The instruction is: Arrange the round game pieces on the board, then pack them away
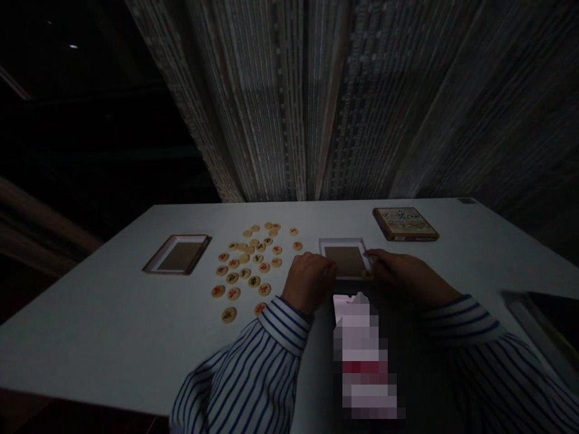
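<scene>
A shallow open box [346,263] with white walls and a brown bottom lies on the table in front of me. My left hand [310,280] is closed at its left side, with the fingertips largely hidden behind the hand. On the right, my right hand [402,274] pinches the box's right wall between the fingers and thumb. Something small and pale shows by the right thumb; I cannot make out what it is. Left of the box, several round Chinese chess pieces [245,273] with red or black characters are scattered, some showing blank faces.
A phone [344,304] with a lit, blurred-out screen lies just before the box. Another shallow box part [178,256] sits at the left. A printed box [406,223] rests at the back right. A dark flat object [554,319] is at the right edge. Curtains [289,102] hang behind the white table [113,337].
</scene>
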The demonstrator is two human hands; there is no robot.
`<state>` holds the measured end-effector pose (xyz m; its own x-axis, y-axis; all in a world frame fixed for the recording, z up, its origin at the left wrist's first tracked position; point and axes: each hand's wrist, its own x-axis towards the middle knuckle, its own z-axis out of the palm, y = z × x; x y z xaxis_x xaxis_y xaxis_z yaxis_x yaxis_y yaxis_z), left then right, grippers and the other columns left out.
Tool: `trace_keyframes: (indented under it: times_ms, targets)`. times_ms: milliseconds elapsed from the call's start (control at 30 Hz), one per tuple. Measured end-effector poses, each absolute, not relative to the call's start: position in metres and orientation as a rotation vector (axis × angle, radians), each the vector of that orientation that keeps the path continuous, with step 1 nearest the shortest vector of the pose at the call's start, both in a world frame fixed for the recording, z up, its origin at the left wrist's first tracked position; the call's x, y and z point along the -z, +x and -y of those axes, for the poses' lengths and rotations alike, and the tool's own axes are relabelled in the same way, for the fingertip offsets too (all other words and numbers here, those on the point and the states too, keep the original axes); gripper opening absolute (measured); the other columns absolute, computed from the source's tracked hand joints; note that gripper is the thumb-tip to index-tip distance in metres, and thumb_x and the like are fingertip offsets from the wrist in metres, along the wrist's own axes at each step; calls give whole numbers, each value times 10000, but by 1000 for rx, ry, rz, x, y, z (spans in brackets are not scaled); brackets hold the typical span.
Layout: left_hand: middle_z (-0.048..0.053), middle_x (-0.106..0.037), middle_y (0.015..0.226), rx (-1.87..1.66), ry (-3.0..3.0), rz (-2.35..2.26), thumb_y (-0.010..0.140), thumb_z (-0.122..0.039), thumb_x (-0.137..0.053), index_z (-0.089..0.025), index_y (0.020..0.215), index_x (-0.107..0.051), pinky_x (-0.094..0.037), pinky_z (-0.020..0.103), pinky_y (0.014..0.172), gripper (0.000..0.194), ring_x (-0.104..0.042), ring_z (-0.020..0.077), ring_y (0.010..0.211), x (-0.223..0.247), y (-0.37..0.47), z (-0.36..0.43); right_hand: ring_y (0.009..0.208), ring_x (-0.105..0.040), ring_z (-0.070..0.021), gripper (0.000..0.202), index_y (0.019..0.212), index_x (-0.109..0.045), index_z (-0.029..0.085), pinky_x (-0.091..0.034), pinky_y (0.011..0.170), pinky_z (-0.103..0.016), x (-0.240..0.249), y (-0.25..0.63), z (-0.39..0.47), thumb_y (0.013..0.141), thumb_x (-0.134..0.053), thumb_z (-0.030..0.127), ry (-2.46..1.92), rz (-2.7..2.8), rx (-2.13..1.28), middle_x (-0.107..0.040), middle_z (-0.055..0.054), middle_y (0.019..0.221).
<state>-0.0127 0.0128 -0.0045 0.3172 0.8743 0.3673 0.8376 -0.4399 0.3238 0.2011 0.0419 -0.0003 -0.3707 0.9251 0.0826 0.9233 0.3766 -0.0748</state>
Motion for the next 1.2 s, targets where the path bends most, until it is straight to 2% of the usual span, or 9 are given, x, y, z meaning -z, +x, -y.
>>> trace_keyframes:
  times_ms: [300, 767, 1033, 1200]
  targets:
    - [40, -688, 846, -885, 2483, -1579, 852, -227, -474, -167, 867, -645, -416, 329, 742, 182, -573, 176, 817, 4, -14, -9, 834, -646, -229, 375, 1126, -563, 149, -451, 664, -311, -9, 198, -37, 850, -328, 244, -1778, 2367, 113, -686, -108, 981]
    - [40, -686, 801, -1266, 2298, -1453, 828, -213, -530, -173, 853, -649, -438, 330, 746, 128, -590, 168, 786, -13, -38, 29, 835, -648, -226, 308, 1002, -629, 143, -491, 734, -336, -9, 195, -35, 825, -390, 225, -1498, 2196, 163, -691, -104, 928]
    - [44, -685, 773, -1442, 2146, -1641, 813, -201, -541, -158, 803, -658, -472, 297, 712, 126, -611, 152, 744, -17, -85, 56, 813, -650, -228, 312, 978, -637, 143, -497, 708, -340, -13, 188, -33, 819, -389, 247, -1344, 2179, 110, -688, -108, 887]
    - [49, -688, 820, -1515, 2008, -1822, 812, -261, -545, -169, 840, -667, -494, 288, 725, 155, -624, 153, 770, -10, -122, 73, 780, -645, -225, 320, 980, -632, 146, -498, 676, -356, -17, 180, -30, 837, -379, 280, -1261, 2189, 64, -688, -105, 898]
